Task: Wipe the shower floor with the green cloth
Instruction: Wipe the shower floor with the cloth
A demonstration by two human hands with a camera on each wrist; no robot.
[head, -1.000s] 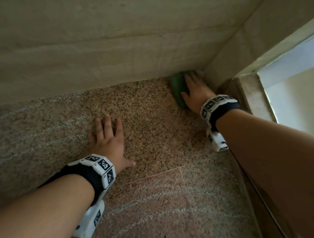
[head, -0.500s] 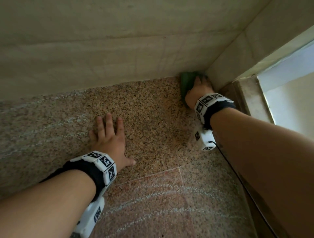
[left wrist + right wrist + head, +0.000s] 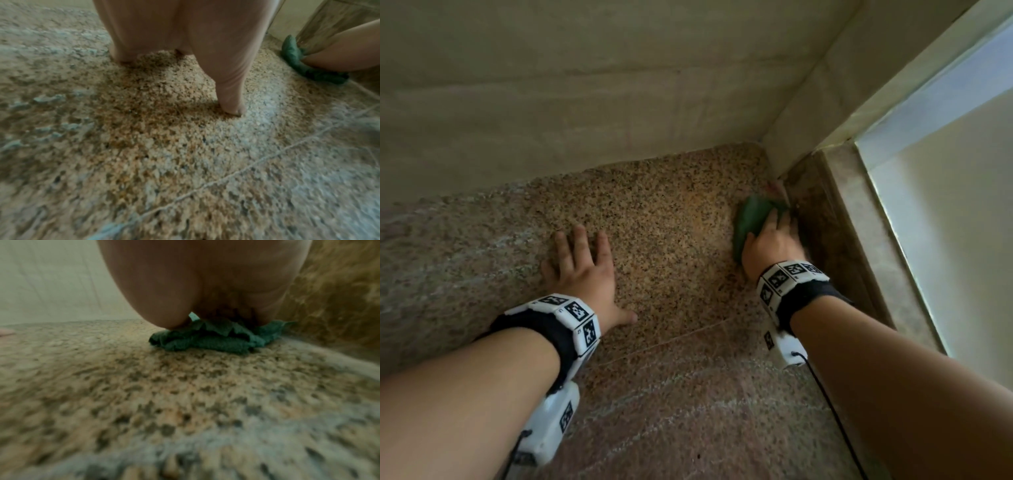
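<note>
Head view: right hand [image 3: 770,245] presses green cloth [image 3: 751,219], long axis along curb [image 3: 825,233]

Before you lies a speckled granite floor [image 3: 671,219] in tan and brown, crossed by a thin grout line [image 3: 688,337] and by pale streaks nearer you. Beige stone walls [image 3: 585,85] meet at the far right corner, where a dark marbled curb [image 3: 825,219] borders the floor. Beyond the curb, a pale frosted panel [image 3: 945,192] admits soft daylight.
</note>
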